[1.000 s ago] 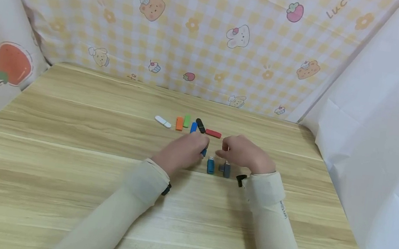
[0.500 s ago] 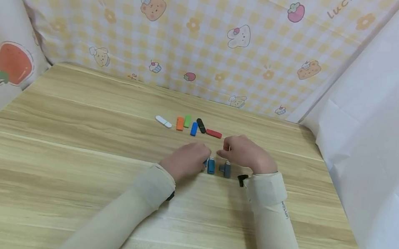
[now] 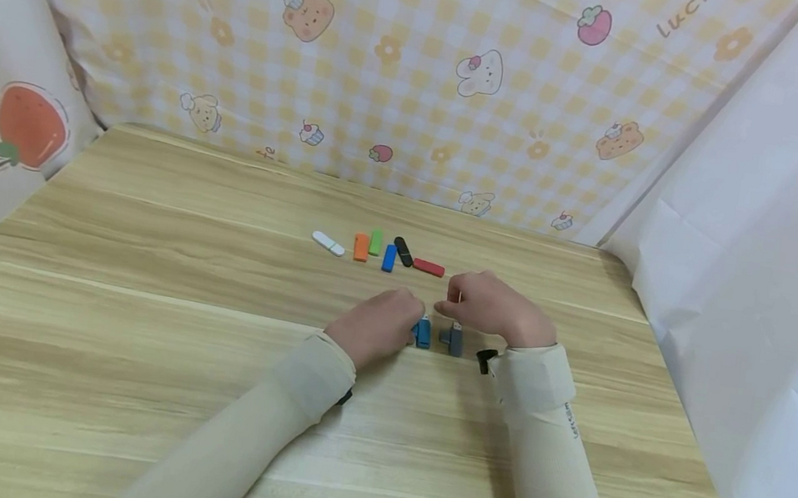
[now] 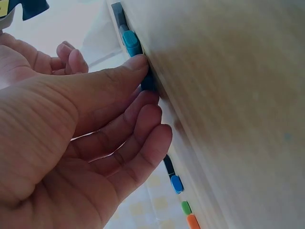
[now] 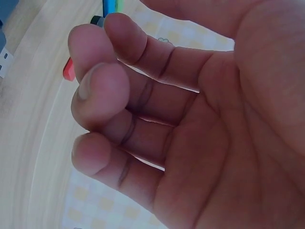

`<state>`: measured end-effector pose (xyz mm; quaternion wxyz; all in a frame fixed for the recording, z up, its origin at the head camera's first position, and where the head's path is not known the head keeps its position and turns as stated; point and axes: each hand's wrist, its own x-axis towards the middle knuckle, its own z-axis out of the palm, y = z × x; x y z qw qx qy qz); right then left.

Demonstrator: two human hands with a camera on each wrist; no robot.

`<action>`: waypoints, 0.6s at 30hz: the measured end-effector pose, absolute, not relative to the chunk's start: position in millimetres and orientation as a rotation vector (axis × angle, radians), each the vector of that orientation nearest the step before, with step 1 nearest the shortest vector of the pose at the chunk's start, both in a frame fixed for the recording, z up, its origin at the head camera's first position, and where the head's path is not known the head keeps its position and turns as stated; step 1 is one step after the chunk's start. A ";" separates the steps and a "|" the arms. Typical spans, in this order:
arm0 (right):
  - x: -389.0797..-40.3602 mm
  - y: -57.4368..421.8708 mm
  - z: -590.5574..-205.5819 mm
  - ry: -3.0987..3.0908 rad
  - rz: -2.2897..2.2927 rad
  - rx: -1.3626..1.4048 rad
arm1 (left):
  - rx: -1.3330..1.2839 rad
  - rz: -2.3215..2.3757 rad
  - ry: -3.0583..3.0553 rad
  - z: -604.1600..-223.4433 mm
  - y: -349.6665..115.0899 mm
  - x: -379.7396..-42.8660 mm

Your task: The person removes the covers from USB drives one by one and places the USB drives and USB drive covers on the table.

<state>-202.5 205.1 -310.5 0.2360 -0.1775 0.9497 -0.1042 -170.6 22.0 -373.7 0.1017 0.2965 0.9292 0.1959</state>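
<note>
In the head view my left hand (image 3: 381, 327) is low over the table's middle. Its thumb and index finger pinch a small blue cap-like piece (image 4: 149, 82), mostly covered by the fingers. Right beside it lies a teal-blue USB stick (image 3: 424, 333), metal plug pointing away from me. My right hand (image 3: 493, 305) hovers above a grey USB stick (image 3: 456, 341), which has a small grey part (image 3: 445, 336) at its left side. The right wrist view shows loosely curled right fingers (image 5: 100, 90) with nothing held.
Farther back lie several sticks: white (image 3: 328, 244), orange (image 3: 361, 247), green (image 3: 375, 243), blue (image 3: 389, 258), black (image 3: 404, 251) and red (image 3: 429, 267). A checked cloth (image 3: 392, 71) hangs behind the wooden table (image 3: 142, 249), and white cloth (image 3: 753, 203) hangs on the right.
My left hand has moved toward me and slightly right with the blue piece, from near the back row to the teal-blue stick's side. The right hand has stayed nearly still.
</note>
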 end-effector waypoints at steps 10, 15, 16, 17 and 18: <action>-203.6 206.3 -312.1 2.613 -0.301 -0.492 | 0.914 0.546 2.767 -374.5 23.7 -170.6; -205.3 206.4 -313.2 2.621 -0.320 -0.497 | 0.940 0.520 2.776 -374.9 24.9 -170.6; -205.7 206.6 -313.5 2.627 -0.326 -0.502 | 0.941 0.518 2.780 -375.1 24.9 -170.5; -206.1 206.7 -313.7 2.634 -0.333 -0.505 | 0.943 0.513 2.785 -374.8 24.7 -170.1; -206.5 206.7 -313.9 2.644 -0.344 -0.507 | 0.942 0.508 2.790 -374.2 24.2 -169.5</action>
